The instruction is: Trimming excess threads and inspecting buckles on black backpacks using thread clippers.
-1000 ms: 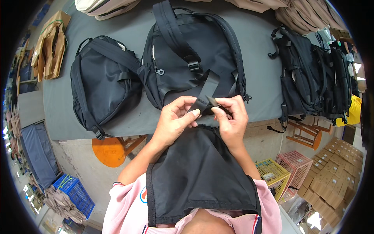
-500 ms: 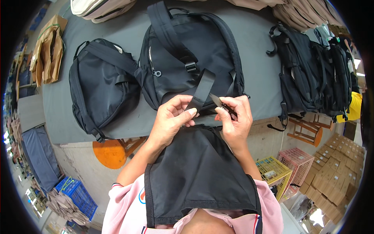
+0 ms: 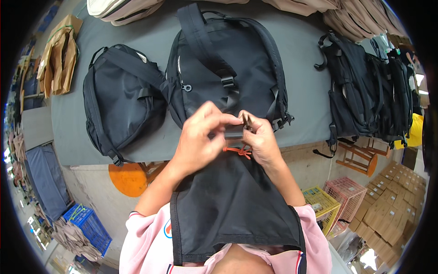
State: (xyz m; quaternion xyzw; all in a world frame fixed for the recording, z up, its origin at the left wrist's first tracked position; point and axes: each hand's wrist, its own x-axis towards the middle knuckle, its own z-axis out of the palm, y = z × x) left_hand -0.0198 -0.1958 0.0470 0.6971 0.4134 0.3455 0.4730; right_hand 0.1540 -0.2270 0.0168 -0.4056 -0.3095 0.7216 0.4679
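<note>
A large black backpack [image 3: 248, 59] lies on the grey table in front of me. Over its lower edge, my left hand [image 3: 200, 137] is curled and partly blurred, gripping the loose end of a black webbing strap [image 3: 234, 135]. Its index finger reaches across to the right hand's fingertips. My right hand [image 3: 263, 141] holds small thread snips [image 3: 247, 122], dark and pointed, with the blades upward beside the strap. An orange-red cord [image 3: 238, 151] hangs knotted below that hand. A buckle [image 3: 227, 82] sits on the backpack's shoulder strap, just beyond my hands.
A smaller black bag [image 3: 125, 96] lies to the left on the grey table [image 3: 303, 91]. Several black backpacks [image 3: 353, 86] stand at the right, pale bags [image 3: 121, 9] at the back. Below are stools [image 3: 127, 179], crates [image 3: 321, 201] and stacked cartons [image 3: 388, 201].
My hands have come together, the left moving toward the right. The strap end, raised before, is now folded low between them. The snips have turned more upright, and the orange-red cord has come into sight.
</note>
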